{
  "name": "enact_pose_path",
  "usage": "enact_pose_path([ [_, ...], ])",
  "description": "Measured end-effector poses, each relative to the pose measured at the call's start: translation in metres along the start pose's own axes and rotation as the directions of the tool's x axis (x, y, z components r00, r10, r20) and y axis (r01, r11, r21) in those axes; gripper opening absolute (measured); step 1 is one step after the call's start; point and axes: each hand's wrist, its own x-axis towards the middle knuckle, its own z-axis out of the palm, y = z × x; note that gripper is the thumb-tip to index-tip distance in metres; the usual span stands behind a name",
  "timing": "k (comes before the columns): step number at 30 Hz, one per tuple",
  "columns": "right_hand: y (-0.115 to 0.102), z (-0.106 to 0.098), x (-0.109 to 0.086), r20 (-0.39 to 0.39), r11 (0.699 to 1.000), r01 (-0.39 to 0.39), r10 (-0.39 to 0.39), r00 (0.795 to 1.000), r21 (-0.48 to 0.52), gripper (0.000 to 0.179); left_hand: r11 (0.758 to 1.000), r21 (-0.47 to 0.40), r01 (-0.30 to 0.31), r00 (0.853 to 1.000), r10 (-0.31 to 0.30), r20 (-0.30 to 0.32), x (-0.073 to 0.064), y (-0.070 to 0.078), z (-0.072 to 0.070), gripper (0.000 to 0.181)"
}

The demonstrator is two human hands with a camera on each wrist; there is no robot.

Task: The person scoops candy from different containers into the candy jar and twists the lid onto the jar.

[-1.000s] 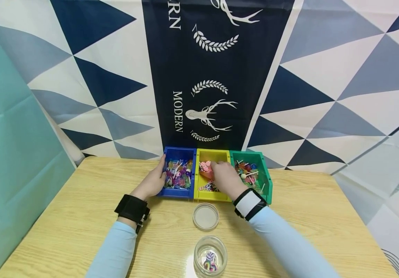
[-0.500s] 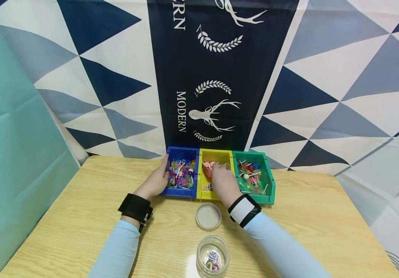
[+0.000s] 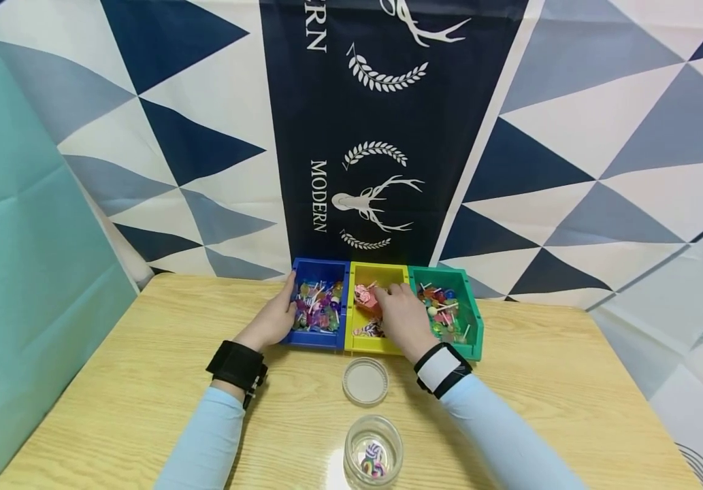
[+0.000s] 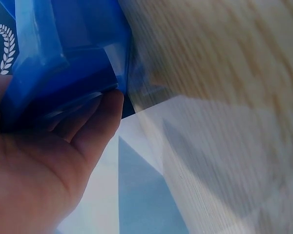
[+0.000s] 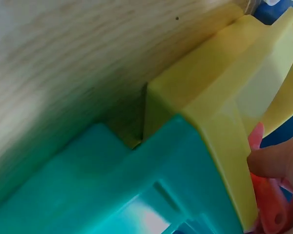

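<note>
In the head view my left hand (image 3: 273, 320) grips the left wall of the blue bin (image 3: 320, 268). The left wrist view has its fingers curled against the outside of that blue bin (image 4: 44, 44). Over the yellow bin (image 3: 378, 271), my right hand (image 3: 405, 320) holds a coral-red scoop (image 3: 371, 308). Pink-and-white candies (image 3: 363, 295) lie in the scoop's bowl. Striped candies (image 3: 371, 329) lie on the yellow bin's floor. Seen from the right wrist, the thumb presses on the red scoop (image 5: 272, 207), whose end has a hole; the other fingers are mostly out of frame.
A green bin (image 3: 476, 327) with several lollipops adjoins the yellow one on the right. Wrapped candies (image 3: 317, 309) fill the blue bin. On the wooden table (image 3: 143, 381) lie a round lid (image 3: 365, 381) and, nearer, a clear jar (image 3: 348, 454) with a few striped candies inside.
My right hand has dipped and shifted within the yellow bin, its wrist swinging left and then back right, and the scoop has moved with it. The left hand keeps its grip on the blue bin.
</note>
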Motion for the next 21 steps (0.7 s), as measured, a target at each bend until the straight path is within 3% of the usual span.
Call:
enact_pose_path([
  [8,-0.001,-0.012,0.000,0.065,0.991,-0.124,0.121,0.991,0.041,0.026,1.000,0.020,-0.012,1.000,0.012,0.002,0.003,0.000,0.002,0.066],
  [21,0.012,-0.007,0.005,0.022,1.000,0.025,-0.025,0.999,0.002,0.028,1.000,0.005,0.005,1.000,-0.005,-0.012,0.001,0.000,0.001,0.065],
])
